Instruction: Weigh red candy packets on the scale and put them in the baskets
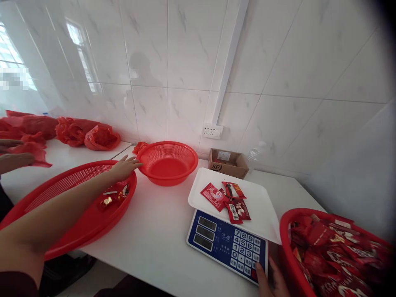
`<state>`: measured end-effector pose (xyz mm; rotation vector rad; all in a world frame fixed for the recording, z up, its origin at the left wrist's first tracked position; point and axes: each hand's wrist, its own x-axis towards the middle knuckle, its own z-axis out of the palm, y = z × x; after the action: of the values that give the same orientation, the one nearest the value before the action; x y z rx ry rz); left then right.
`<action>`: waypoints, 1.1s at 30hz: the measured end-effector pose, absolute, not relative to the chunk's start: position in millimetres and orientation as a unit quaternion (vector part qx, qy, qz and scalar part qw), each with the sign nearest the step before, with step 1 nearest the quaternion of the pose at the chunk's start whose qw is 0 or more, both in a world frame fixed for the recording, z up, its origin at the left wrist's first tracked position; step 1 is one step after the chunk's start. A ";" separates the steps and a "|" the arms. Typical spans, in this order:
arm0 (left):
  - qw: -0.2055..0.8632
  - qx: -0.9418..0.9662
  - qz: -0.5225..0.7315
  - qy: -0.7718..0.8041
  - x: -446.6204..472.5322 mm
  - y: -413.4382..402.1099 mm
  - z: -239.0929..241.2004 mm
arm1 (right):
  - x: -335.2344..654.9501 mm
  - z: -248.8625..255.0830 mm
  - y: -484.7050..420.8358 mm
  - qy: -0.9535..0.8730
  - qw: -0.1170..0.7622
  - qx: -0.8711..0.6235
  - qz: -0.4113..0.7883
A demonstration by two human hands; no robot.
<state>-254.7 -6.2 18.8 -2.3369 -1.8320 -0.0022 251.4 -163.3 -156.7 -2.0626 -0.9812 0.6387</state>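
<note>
My left hand point(125, 168) reaches forward over the big flat red basket point(77, 231), fingers stretched out, touching the rim of the round red basin point(182, 154). A few red snack packets point(113, 197) lie in the flat basket below my wrist. My right hand point(270, 280) rests at the bottom edge, fingertip on the keypad of the blue scale point(227, 245). Several red packets point(227, 200) lie on the scale's white tray point(262, 214).
A red basket point(286, 231) heaped with red packets stands at the right. A small cardboard box point(229, 163) sits by the tiled wall, below a wall socket point(212, 130). Red plastic bags point(86, 134) lie at the far left, where another person's hands point(14, 159) rest.
</note>
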 end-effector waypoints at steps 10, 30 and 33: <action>-0.021 -0.915 -0.061 -0.398 -96.0 -19.7 7.4 | 243.8 -151.8 -165.0 -0.373 0.398 -0.792 0.272; -0.031 -0.833 -0.143 -0.533 -24.5 17.2 10.8 | 240.1 -154.0 -170.0 -0.372 0.436 -0.772 0.275; 0.000 -0.807 -0.164 -0.567 -54.9 33.2 22.5 | 240.4 -154.2 -170.0 -0.377 0.439 -0.768 0.274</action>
<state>-54.9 33.2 22.5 -2.5346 -1.7821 -0.5162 240.4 -170.0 -154.2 -1.9084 -0.9367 0.6812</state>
